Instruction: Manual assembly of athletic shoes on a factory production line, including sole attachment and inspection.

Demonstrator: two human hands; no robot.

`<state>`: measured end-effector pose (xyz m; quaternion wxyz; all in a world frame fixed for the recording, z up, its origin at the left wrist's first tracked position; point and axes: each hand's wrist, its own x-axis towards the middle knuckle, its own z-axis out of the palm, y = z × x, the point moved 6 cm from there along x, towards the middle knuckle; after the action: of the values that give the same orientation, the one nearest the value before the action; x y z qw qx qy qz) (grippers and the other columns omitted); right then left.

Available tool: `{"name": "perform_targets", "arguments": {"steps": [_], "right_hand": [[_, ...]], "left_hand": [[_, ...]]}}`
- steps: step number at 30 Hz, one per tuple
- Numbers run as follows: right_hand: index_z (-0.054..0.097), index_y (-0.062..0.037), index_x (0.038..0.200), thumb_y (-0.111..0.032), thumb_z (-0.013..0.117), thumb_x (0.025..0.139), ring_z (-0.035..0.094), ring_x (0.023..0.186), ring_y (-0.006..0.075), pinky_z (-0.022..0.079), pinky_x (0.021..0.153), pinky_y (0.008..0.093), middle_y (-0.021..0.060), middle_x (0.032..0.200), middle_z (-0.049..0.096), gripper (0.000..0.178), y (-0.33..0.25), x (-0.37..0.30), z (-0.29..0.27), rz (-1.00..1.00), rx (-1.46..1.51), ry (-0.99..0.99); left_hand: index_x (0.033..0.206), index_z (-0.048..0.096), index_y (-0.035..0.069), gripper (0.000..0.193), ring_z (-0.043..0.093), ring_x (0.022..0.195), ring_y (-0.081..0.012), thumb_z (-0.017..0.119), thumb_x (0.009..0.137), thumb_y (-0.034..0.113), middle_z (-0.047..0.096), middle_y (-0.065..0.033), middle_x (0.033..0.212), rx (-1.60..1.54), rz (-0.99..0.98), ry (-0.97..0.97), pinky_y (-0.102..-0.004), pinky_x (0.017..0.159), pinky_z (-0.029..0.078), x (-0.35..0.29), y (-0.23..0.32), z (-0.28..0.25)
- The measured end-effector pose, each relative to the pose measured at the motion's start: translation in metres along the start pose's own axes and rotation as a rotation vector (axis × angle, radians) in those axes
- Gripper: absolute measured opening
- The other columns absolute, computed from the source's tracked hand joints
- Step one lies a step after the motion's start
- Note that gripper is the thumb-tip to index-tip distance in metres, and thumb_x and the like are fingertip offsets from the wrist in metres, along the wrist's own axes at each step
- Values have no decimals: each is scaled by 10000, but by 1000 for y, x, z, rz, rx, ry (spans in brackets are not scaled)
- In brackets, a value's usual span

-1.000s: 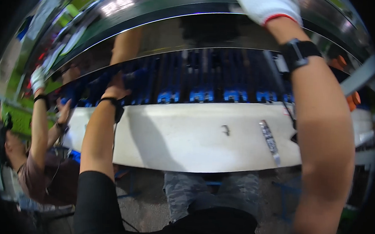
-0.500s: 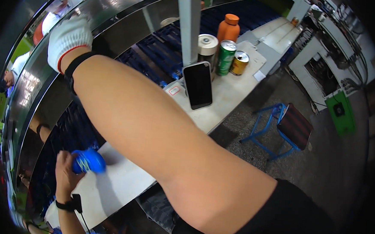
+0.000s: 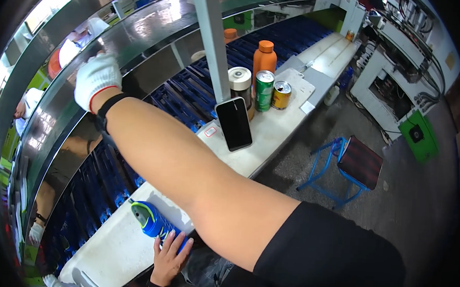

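A blue sports shoe with yellow-green trim lies on the white work ledge, its opening toward the upper left. My bare left hand rests over its toe end with fingers spread, a black band on the wrist. My right arm stretches across the view to the upper left. At its end my right hand, in a white knitted glove with a red cuff edge, is at the shiny metal rail. Its fingers are mostly hidden, so whether it holds anything does not show.
A phone leans against a grey post. Beside it stand a lidded jar, an orange bottle, a green can and a gold can. Dark blue rollers run behind. A blue-framed stool stands right.
My left hand has brought the shoe rightward and nearer along the ledge, and the shoe has turned. My right glove remains at the rail. The whole view has shifted.
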<state>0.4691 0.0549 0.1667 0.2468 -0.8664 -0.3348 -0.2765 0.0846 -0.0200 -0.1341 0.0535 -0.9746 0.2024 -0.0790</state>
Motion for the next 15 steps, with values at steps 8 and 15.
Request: {"name": "perform_targets", "arguments": {"steps": [8,15], "right_hand": [[825,-100,1205,-372,642,971,738,1209,330,530,1033,496,167,1254,805,403,-4,-7,-11,-29,-7,-25],[846,-118,1170,-397,642,980,738,1213,322,551,1009,472,136,1242,815,394,-7,-3,-9,-11,-51,-42]], "left_hand": [[1467,519,60,423,711,1230,-447,669,1071,58,708,-310,1317,-446,-197,965,-585,1055,580,41,-67,-90],[1274,671,12,349,746,1104,-376,711,930,-28,748,-260,1215,-762,-280,696,-473,994,592,73,-49,-124]]}}
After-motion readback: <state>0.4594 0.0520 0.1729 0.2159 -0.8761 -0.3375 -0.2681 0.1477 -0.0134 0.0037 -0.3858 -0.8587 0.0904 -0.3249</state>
